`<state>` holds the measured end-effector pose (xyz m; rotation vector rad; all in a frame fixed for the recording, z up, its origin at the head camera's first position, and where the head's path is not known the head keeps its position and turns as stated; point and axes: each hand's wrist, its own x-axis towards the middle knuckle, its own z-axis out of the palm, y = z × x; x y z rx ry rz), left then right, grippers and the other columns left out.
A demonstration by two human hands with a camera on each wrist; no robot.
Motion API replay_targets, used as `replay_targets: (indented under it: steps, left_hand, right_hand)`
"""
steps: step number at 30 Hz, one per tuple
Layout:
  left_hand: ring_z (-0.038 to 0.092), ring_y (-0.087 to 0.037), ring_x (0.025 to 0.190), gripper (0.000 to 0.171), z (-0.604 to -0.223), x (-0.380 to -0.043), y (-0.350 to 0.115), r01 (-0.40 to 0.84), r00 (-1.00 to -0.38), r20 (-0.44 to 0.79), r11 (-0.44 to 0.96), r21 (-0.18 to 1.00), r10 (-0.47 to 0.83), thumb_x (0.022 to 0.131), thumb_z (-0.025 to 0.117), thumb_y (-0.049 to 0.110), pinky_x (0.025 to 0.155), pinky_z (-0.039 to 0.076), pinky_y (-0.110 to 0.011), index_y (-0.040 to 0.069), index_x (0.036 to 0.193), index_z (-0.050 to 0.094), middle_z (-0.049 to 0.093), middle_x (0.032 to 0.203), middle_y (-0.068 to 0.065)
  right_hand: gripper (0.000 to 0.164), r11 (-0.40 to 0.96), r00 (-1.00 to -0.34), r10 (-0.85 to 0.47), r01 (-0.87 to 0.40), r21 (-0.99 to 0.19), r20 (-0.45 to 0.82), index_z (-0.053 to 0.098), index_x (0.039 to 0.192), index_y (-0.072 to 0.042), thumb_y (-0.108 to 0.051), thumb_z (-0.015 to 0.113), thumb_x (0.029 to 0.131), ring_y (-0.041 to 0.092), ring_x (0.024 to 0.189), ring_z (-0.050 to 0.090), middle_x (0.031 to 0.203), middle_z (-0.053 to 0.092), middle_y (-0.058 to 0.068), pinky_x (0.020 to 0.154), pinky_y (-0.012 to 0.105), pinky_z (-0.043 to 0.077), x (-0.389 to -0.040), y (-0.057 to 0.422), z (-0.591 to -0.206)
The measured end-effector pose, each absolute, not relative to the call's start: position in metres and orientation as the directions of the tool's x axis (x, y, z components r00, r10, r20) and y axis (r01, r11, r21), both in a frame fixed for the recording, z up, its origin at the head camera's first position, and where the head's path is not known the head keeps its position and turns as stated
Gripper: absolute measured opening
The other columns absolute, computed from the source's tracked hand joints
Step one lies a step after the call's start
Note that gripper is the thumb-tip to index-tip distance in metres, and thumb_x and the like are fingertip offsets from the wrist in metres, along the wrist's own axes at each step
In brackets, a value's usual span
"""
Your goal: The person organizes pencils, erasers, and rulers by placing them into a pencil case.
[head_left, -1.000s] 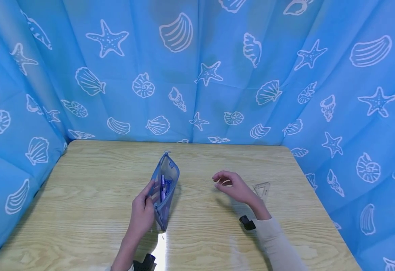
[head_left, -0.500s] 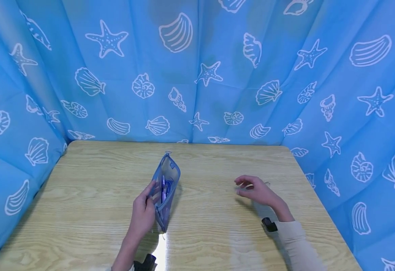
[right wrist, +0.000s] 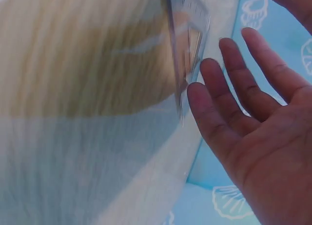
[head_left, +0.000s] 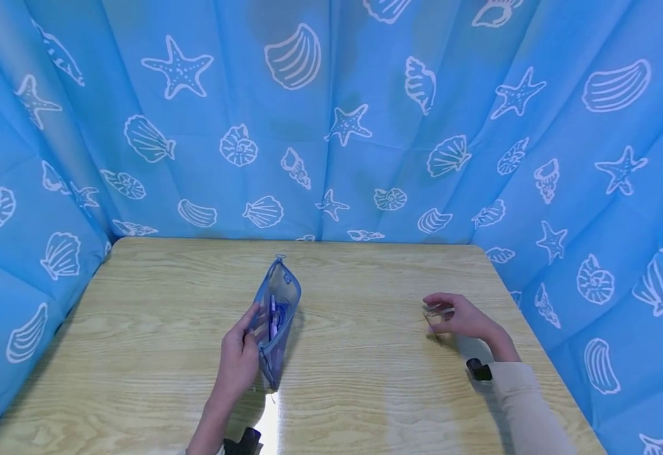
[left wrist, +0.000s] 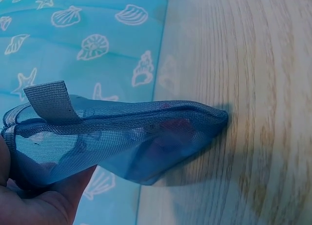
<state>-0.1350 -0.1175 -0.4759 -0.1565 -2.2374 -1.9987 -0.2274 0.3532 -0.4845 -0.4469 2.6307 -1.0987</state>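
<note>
My left hand (head_left: 240, 360) grips the side of a blue mesh pencil pouch (head_left: 288, 294), held upright with its zipped top open. Purple pens or similar slim items (head_left: 275, 316) show inside. In the left wrist view the pouch's mesh (left wrist: 117, 144) and zipper run away from the thumb and fingers. Over on the right, my right hand (head_left: 464, 316) is low over the table beside a clear plastic set square (right wrist: 200, 12). Its fingers are spread and gently bent, with fingertips right at the set square's edge. The thumb stands apart from them.
A light wood-grain table (head_left: 354, 379) lies under both hands. Blue curtains (head_left: 331, 158) printed with white shells and starfish hang behind the table and along both its sides.
My right hand has moved right, from mid-table to the set square, which lay flat before and now looks tipped up beside the fingers. The left hand and pouch have stayed put.
</note>
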Motion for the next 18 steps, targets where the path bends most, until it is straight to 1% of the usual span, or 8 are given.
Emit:
replay_targets:
  steps: [3, 8, 10, 16, 18]
  left_hand:
    - [0.048, -0.045, 0.138, 0.054, -0.476, -0.135, -0.117, 0.161, -0.986, 0.164, 0.107, 0.981, -0.015, 0.100, 0.023, -0.011, 0.110, 0.050, -0.041, -0.010, 0.153, 0.032, 0.044, 0.152, -0.030]
    - [0.048, -0.045, 0.137, 0.053, -0.476, -0.134, -0.118, 0.155, -0.987, 0.158, 0.111, 0.982, -0.020, 0.100, 0.023, -0.011, 0.110, 0.050, -0.041, -0.010, 0.153, 0.032, 0.045, 0.151, -0.030]
    - [0.049, -0.045, 0.137, 0.053, -0.476, -0.134, -0.118, 0.154, -0.987, 0.157, 0.114, 0.982, -0.023, 0.100, 0.023, -0.011, 0.110, 0.051, -0.041, -0.010, 0.153, 0.032, 0.045, 0.151, -0.030]
    - [0.051, -0.044, 0.135, 0.053, -0.476, -0.133, -0.118, 0.162, -0.985, 0.168, 0.131, 0.978, -0.029, 0.100, 0.025, -0.011, 0.110, 0.051, -0.044, -0.009, 0.153, 0.033, 0.047, 0.151, -0.028]
    - [0.051, -0.044, 0.136, 0.054, -0.477, -0.133, -0.118, 0.166, -0.985, 0.171, 0.126, 0.978, -0.031, 0.100, 0.025, -0.011, 0.110, 0.050, -0.044, -0.009, 0.153, 0.032, 0.046, 0.151, -0.028]
  right_hand:
    - [0.064, 0.681, -0.922, -0.364, -0.170, -0.712, -0.128, 0.056, 0.137, 0.005, -0.014, 0.084, 0.083, 0.041, 0.118, 0.058, 0.135, 0.059, 0.025, 0.098, 0.054, 0.056, -0.231, 0.361, -0.484]
    - [0.067, 0.706, -0.928, -0.342, -0.147, -0.693, -0.151, 0.058, 0.136, 0.002, -0.012, 0.088, 0.077, 0.037, 0.114, 0.056, 0.132, 0.059, 0.023, 0.089, 0.043, 0.056, -0.236, 0.367, -0.489]
    - [0.067, 0.713, -0.926, -0.339, -0.138, -0.687, -0.165, 0.059, 0.134, 0.002, -0.012, 0.089, 0.076, 0.035, 0.112, 0.054, 0.129, 0.059, 0.022, 0.087, 0.041, 0.055, -0.236, 0.367, -0.490]
    - [0.061, 0.753, -0.933, -0.306, -0.115, -0.647, -0.190, 0.063, 0.127, 0.003, -0.014, 0.090, 0.075, 0.037, 0.115, 0.057, 0.125, 0.063, 0.021, 0.095, 0.049, 0.055, -0.235, 0.365, -0.490]
    - [0.057, 0.769, -0.937, -0.288, -0.103, -0.631, -0.197, 0.065, 0.122, 0.002, -0.015, 0.091, 0.074, 0.035, 0.112, 0.058, 0.121, 0.064, 0.019, 0.096, 0.049, 0.054, -0.235, 0.365, -0.490]
